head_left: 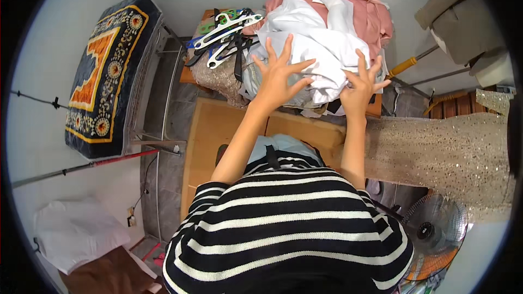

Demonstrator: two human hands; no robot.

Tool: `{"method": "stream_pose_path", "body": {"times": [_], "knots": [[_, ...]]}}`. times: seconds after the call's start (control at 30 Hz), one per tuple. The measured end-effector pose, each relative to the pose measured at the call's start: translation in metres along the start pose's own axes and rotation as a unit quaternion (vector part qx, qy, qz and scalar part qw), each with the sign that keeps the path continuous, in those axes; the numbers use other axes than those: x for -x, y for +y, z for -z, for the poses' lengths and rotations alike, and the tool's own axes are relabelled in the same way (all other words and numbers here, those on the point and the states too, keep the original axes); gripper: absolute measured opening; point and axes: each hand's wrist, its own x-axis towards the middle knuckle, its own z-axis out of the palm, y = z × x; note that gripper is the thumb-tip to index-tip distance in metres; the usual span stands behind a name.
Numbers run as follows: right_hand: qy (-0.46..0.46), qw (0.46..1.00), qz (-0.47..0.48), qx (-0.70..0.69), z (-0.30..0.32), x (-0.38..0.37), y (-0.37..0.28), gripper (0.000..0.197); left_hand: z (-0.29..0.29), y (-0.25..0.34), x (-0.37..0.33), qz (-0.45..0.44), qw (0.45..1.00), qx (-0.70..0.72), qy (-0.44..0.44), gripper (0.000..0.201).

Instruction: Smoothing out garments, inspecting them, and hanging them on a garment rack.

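Note:
Ahead of me a crumpled white cloth (pixel 327 49) lies heaped on a pile of fabric. My left hand (pixel 279 79) is over the near left side of the heap, its fingers spread wide with nothing between them. At the cloth's right edge is my right hand (pixel 359 84), fingers also apart; whether its fingertips touch the fabric I cannot tell. Pink satin fabric (pixel 376 24) spreads behind and to the right of the white cloth. Left of it, white and dark clothes hangers (pixel 226 30) lie jumbled on a beige lace-like fabric (pixel 218 79).
A dark patterned rug or blanket (pixel 109 71) drapes over a metal rack at left. Sequined beige fabric (pixel 430 158) stretches along the right, above a standing fan (pixel 427 231). Brown garments (pixel 457 22) hang at the far right. Tan board (pixel 204 136) covers the floor before me.

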Motion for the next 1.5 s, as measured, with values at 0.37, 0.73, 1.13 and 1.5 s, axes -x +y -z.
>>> {"method": "stream_pose_path", "body": {"times": [0.37,0.73,1.13,1.5], "knots": [[0.031,0.999,0.013,0.002,0.027,0.010,0.026,0.013,-0.061,0.044,0.013,0.042,0.997,-0.032,0.062,0.049],[-0.029,0.994,0.086,-0.068,0.026,0.023,0.024,0.037,-0.049,0.063,0.034,0.036,0.995,-0.087,0.031,0.077],[-0.257,0.951,0.171,-0.033,0.030,-0.020,-0.018,0.039,-0.044,0.013,0.043,0.023,0.997,-0.040,0.067,0.048],[-0.404,0.893,0.199,-0.010,-0.041,-0.100,-0.043,0.037,-0.038,-0.060,0.005,0.081,0.990,0.019,0.110,0.043]]}}
